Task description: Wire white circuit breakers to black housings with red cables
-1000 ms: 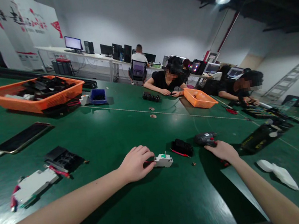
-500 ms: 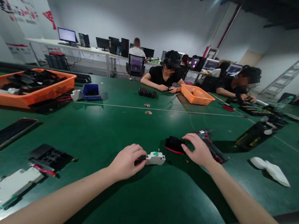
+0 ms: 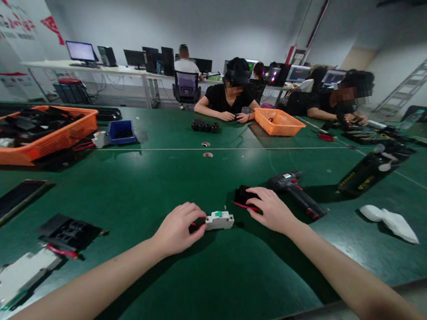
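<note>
My left hand [image 3: 178,230] rests on the green table [image 3: 179,297], fingers curled round the left end of a small white circuit breaker [image 3: 219,219] with a green switch and a red-black part beside it. My right hand [image 3: 271,210] lies just right of it, fingers over a black part [image 3: 243,196] with a thin red wire. A dark power screwdriver [image 3: 294,190] with red trim lies right of that hand, untouched.
At left lie a white breaker unit [image 3: 17,273], a black module [image 3: 68,232] and a phone [image 3: 0,205]. An orange tray [image 3: 25,137] and blue bin [image 3: 122,132] stand far left; a second orange tray [image 3: 279,123] by seated people. White cloth [image 3: 390,221] and black tools at right.
My right hand left the power screwdriver and moved left onto the black part. My left hand stayed on the white breaker. The view shifted slightly.
</note>
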The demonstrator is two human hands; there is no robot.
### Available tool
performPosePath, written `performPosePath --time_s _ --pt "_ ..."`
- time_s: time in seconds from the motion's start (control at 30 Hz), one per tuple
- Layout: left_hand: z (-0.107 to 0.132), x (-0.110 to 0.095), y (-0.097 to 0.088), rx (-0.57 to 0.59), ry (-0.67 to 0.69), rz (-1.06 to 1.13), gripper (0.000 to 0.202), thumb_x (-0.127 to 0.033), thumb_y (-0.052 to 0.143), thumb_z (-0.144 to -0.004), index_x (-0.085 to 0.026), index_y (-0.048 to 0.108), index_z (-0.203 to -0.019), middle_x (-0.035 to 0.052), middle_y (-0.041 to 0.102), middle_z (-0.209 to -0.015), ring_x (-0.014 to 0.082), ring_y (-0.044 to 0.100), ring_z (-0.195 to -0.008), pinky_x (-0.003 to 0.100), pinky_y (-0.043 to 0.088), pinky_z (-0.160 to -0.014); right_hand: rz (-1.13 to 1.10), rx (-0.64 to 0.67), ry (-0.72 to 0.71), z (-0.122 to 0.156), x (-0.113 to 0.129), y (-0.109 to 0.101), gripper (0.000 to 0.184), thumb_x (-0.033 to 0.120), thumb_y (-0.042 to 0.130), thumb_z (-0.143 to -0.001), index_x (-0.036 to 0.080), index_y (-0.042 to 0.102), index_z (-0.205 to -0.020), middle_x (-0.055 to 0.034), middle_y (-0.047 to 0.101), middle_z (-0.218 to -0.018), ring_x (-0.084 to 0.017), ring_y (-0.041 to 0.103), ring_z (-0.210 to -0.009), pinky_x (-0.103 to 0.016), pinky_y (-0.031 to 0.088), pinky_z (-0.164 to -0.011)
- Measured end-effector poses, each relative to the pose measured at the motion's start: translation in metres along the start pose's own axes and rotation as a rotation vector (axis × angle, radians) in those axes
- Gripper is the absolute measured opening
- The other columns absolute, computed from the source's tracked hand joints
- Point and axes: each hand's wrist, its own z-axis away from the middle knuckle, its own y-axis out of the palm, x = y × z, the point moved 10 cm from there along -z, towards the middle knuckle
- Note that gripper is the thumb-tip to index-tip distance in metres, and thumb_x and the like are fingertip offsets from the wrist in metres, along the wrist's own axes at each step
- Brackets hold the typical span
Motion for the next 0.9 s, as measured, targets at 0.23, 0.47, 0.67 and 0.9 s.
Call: performPosePath --time_s 0.23,0.47,0.67,0.9 --pt "-0.001 0.002 0.002 0.029 -0.028 -0.015 0.02 -0.03 0.056 -0.092 -0.019 0.065 -0.106 0.0064 0.067 -0.104 0.0189 0.061 -0.095 0.034 0.054 -0.081 0.005 0.011 0.008 0.005 -0.002 -0.005 0.012 0.02 0.058 -0.09 0.017 0.069 -0.092 -0.0155 0.058 -0.133 -0.031 0.053 -0.125 -0.05 0.046 -0.1" --pt "-0.002 0.003 0.006 0.043 -0.027 -0.023 0.02 -0.031 0.054 -0.093 -0.019 0.064 -0.105 0.007 0.066 -0.105 0.0197 0.061 -0.097 0.035 0.055 -0.081 -0.057 0.007 -0.01 0.007 0.0 -0.01 0.01 0.019 0.061 -0.088 0.017 0.068 -0.083 -0.0145 0.057 -0.136 -0.03 0.051 -0.128 -0.051 0.042 -0.104" --pt "-0.001 0.006 0.009 0.056 -0.002 -0.038 0.022 -0.033 0.054 -0.094 -0.019 0.063 -0.108 0.0075 0.065 -0.105 0.0202 0.061 -0.097 0.035 0.055 -0.081 -0.241 0.049 -0.063 0.013 0.011 -0.021 0.006 0.02 0.06 -0.088 0.018 0.066 -0.087 -0.0093 0.069 -0.11 -0.022 0.062 -0.103 -0.037 0.045 -0.094" --pt "-0.002 0.015 0.01 0.028 0.003 -0.052 0.023 -0.034 0.056 -0.093 -0.019 0.063 -0.108 0.0079 0.065 -0.106 0.0205 0.061 -0.099 0.034 0.053 -0.085 -0.359 0.188 -0.004 0.025 0.008 -0.011 0.005 0.019 0.064 -0.085 0.019 0.068 -0.087 -0.0023 0.07 -0.083 -0.016 0.061 -0.074 -0.027 0.042 -0.069"
